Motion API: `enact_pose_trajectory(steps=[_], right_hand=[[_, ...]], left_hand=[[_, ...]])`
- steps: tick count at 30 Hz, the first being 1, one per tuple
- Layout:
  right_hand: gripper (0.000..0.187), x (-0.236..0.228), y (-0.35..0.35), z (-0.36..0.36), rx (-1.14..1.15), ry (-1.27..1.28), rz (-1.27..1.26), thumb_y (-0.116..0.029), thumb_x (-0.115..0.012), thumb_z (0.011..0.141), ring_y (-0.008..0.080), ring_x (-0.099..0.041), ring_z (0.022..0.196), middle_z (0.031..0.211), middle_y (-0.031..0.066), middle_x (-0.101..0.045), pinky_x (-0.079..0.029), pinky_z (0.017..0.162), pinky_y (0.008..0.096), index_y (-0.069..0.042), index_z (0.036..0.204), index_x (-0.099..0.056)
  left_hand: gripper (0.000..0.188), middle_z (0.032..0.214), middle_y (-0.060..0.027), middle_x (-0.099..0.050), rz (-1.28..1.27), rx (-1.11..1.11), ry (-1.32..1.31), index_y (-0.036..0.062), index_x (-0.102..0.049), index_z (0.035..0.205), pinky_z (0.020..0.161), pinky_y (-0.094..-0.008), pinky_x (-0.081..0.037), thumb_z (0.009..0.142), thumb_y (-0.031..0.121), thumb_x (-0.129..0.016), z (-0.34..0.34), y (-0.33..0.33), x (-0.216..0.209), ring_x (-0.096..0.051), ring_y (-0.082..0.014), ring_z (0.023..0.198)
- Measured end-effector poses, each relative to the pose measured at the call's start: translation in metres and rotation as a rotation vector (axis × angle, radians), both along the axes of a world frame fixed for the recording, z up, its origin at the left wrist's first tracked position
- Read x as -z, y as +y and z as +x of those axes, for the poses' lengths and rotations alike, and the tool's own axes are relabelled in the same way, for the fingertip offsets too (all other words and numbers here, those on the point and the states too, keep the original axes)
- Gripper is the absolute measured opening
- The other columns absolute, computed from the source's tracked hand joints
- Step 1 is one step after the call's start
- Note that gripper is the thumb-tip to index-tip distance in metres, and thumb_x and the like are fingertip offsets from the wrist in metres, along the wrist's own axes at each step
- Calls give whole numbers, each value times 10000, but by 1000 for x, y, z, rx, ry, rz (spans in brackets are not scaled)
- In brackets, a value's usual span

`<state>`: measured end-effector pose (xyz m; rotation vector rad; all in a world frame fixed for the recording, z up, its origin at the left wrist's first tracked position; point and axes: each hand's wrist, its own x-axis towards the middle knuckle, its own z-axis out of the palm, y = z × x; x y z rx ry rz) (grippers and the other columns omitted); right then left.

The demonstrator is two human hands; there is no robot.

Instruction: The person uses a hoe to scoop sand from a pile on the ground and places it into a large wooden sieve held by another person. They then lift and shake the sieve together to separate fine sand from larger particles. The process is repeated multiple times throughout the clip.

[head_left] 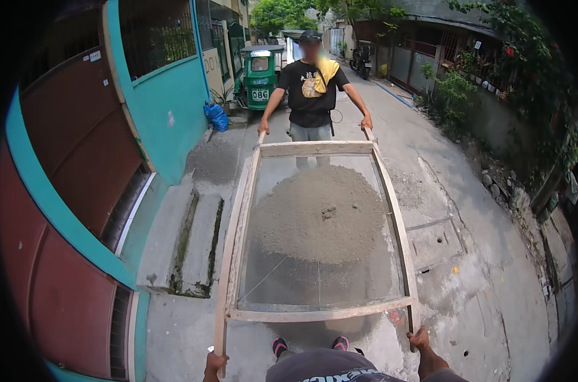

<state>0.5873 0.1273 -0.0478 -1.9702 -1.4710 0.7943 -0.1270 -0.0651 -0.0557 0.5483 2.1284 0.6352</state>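
Note:
A large wooden-framed sieve (321, 313) with fine mesh stretches out in front of me, held off the ground. Grey sand (317, 213) lies heaped on the mesh, mostly toward the far half, with a few lumps on top. My left hand (216, 363) is closed round the near left handle of the frame. Round the near right handle my right hand (420, 340) is closed too. Opposite me, a co-worker (311, 89) in a black shirt with a yellow cloth on the shoulder grips the two far handles.
On the left run a teal wall (168, 114), brown gates (72, 121) and a concrete step (190, 242). A blue bag (217, 117) and a green tricycle cab (259, 76) stand farther back. Plants (457, 89) and rubble (492, 181) line the right side. A motorcycle (361, 62) is parked far off.

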Motion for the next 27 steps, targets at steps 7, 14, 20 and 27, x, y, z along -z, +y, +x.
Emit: enact_pose_trajectory(steps=[7,14,20,27], right_hand=[[653,-73,51,-52,-23,-320,-375,-336,-637,640,391,-506,950,960,319,-509,-421,802,387,132,1016,-379],[481,-171,250,-65,-103,-386,-326,-305,-669,615,273,-594,742,803,210,-594,-466,641,348,88,873,-567],[555,-150,219,-76,-91,-371,-179,-315,-676,583,309,-579,819,856,250,-578,-463,684,349,109,909,-528],[408,2,1,2,-69,172,-166,-235,-635,627,213,-576,658,751,150,-599,-470,637,301,90,853,-536]], left_hand=[[246,647,-118,-602,-54,-31,25,-42,-580,752,531,-323,-471,589,129,-651,-11,29,-18,-595,-210,568],[370,712,-154,-608,-69,204,242,-82,-592,787,563,-363,-484,558,200,-660,-67,231,-181,-605,-258,633],[356,671,-152,-604,-39,149,227,-79,-598,788,555,-355,-477,560,188,-660,-81,209,-155,-600,-236,598],[266,672,-116,-604,1,27,36,-40,-578,779,547,-309,-477,584,124,-657,-1,-2,-44,-589,-190,581]])
